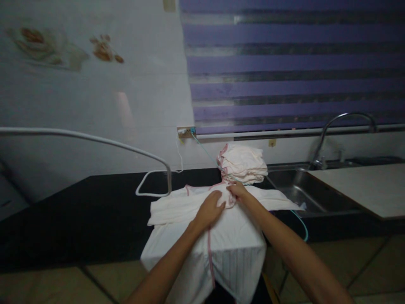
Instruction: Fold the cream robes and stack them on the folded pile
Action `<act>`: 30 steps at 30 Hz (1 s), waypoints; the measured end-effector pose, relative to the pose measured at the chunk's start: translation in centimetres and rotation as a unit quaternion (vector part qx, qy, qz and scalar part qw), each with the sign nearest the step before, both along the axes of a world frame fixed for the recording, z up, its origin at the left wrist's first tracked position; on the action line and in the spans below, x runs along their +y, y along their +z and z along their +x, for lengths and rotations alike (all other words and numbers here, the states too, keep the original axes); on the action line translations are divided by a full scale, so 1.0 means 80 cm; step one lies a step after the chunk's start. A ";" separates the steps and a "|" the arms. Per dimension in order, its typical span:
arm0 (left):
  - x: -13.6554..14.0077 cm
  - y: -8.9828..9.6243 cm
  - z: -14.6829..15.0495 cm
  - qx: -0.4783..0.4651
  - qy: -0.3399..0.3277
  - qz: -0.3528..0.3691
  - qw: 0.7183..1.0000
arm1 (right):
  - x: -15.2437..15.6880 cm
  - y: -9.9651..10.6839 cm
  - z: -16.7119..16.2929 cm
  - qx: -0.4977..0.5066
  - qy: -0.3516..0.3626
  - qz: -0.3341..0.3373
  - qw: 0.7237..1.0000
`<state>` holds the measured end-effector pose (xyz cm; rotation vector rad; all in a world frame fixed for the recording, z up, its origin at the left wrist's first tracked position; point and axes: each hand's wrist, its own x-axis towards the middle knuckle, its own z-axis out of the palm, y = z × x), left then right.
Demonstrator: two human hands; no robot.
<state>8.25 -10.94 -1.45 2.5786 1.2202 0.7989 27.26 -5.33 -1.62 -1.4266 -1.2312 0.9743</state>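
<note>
Both bare forearms reach forward from the bottom of the view and converge toward the middle. The left hand (210, 207) lies palm down, fingers together and lightly curled, pointing forward and to the right. The right hand (238, 191) sits just beyond it, knuckles up, fingertips bent downward in a pinching grip; what the tips close on cannot be told. The two hands nearly touch, thumb of the left beside the right. Both wrists are straight, the elbows out of view.
</note>
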 end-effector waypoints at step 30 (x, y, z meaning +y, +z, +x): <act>0.031 -0.068 -0.201 0.265 0.211 0.012 0.941 | -0.208 -0.011 0.193 -0.601 -0.129 -0.140 0.777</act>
